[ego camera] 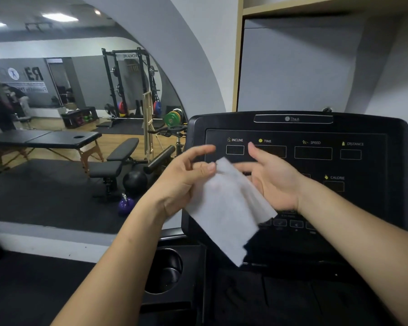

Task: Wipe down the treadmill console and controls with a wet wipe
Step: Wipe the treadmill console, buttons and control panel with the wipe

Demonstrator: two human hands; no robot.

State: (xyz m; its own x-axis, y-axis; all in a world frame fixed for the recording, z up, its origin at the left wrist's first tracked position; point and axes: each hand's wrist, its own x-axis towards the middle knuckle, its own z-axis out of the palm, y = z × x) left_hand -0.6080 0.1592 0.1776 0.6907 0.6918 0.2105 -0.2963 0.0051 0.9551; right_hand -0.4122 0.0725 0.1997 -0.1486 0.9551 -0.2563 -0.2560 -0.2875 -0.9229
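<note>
Two hands meet in front of the treadmill console [299,128] in the head view, with a white wet wipe [224,208] between them. The left hand [184,180] pinches the wipe's top corner between thumb and a bent finger, its index finger stretched out above — the rest of the sheet hangs down, unfolded and slightly creased. The right hand [272,177] is open, palm turned toward the wipe, fingers spread and loose; its lower fingers seem to touch the sheet's right edge, though I cannot tell whether they grip it. The wipe hangs in front of the console's lower left part, covering some of the buttons [290,223], and whether it touches the panel is unclear. Behind the hands, the dark display shows labels INCLINE, TIME, SPEED, DISTANCE and CALORIE. A cup holder [165,271] sits below the left forearm. To the left, a mirror [80,137] reflects a gym — a massage table, a bench, a rack with weight plates.
</note>
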